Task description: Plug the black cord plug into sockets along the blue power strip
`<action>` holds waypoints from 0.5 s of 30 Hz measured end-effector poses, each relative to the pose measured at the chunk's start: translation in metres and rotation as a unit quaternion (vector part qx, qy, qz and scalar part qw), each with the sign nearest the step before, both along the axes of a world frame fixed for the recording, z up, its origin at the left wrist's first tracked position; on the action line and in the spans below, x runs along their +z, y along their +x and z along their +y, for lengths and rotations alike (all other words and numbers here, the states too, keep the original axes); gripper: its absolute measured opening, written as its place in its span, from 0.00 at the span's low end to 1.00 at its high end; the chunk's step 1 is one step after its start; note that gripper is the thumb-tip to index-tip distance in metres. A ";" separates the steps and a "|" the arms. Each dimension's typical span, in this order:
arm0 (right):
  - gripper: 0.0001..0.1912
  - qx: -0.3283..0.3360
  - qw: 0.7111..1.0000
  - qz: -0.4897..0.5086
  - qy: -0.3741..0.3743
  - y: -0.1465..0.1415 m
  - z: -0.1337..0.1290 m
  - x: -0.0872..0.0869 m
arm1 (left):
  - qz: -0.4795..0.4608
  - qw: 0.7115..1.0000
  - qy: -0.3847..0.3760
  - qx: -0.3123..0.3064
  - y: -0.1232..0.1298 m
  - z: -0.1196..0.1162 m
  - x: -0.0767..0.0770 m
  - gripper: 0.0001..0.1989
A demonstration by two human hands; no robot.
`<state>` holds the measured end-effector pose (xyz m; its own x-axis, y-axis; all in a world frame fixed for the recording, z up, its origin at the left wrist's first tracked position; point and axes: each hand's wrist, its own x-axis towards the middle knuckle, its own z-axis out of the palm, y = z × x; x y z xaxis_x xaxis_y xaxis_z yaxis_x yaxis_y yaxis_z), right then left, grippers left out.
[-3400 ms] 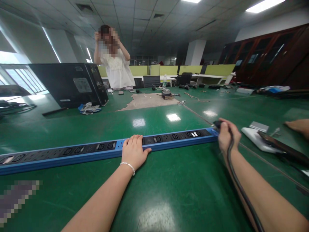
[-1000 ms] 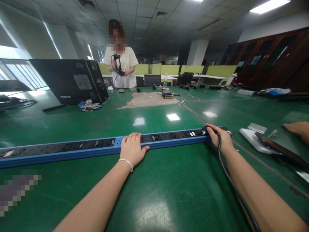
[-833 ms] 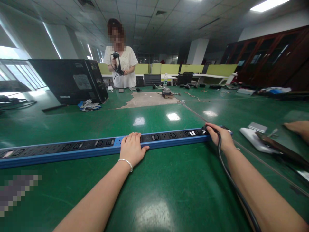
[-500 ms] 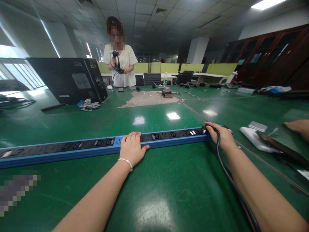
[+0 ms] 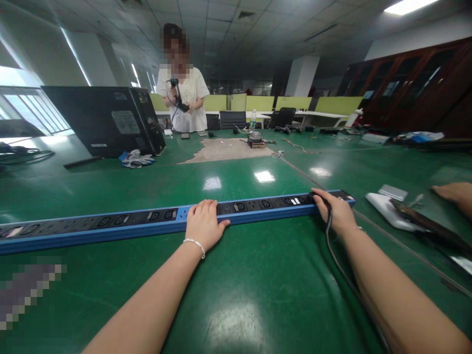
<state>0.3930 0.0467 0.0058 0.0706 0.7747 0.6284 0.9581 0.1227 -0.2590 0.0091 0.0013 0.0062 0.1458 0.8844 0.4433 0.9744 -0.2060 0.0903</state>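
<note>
A long blue power strip with a row of black sockets lies across the green table. My left hand grips it near its blue socket section, fingers over the top and thumb along the front side. Near the strip's right end, my right hand is closed around a black plug. The plug is against the sockets; my fingers mostly hide it, and I cannot tell how far in it sits. From it a black power cable runs down under my right forearm.
A black computer case and gloves are at the back left. Across the table stands a person holding a black device. At right are a white object, a dark flat piece and another person's hand.
My right hand has turned slightly and lies lower over the plug, which shows less now. The cable's upper part has swung a little left. The left hand keeps its hold on the strip.
</note>
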 end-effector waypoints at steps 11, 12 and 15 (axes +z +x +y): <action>0.22 -0.027 0.992 0.117 0.037 -0.014 -0.001 -0.008 | 0.005 1.000 0.006 0.003 0.000 -0.001 0.001 0.29; 0.22 -0.031 0.991 0.126 0.039 -0.015 0.000 -0.008 | 0.005 1.000 0.005 0.004 0.001 -0.001 0.001 0.29; 0.21 -0.028 0.986 0.154 0.054 -0.013 0.002 -0.004 | 0.007 1.000 0.004 0.008 0.001 -0.001 0.001 0.28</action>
